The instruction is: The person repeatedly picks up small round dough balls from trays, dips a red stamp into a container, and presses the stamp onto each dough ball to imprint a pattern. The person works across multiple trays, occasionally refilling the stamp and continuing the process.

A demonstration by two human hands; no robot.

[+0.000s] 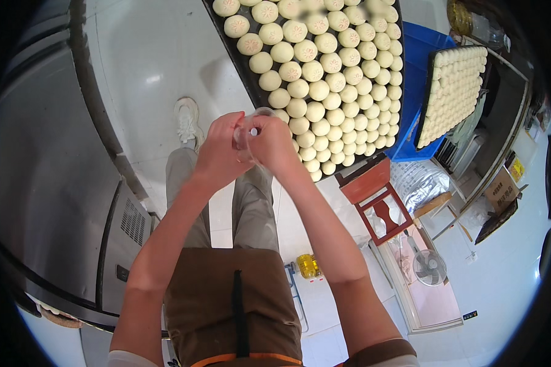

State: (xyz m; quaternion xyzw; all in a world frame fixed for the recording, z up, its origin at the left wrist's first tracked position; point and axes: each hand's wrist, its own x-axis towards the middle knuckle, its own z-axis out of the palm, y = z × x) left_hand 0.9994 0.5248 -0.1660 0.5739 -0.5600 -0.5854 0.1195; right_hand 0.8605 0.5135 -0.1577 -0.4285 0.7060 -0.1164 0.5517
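Observation:
Close to the near left edge of a dark baking tray, my hands are together in front of me. My left hand grips a clear plastic cup from its left side. At the cup's mouth is my right hand, its fingers curled around a thin stick with a white end. The stick's other end is hidden. Rows of round pale dough pieces fill the tray. Many at the far end bear red flower-shaped marks; the nearer ones look plain.
A second tray of dough pieces stands right of a blue plastic crate. A red wooden chair is below the first tray. A steel cabinet lines the left. A fan and yellow oil bottles are lower right.

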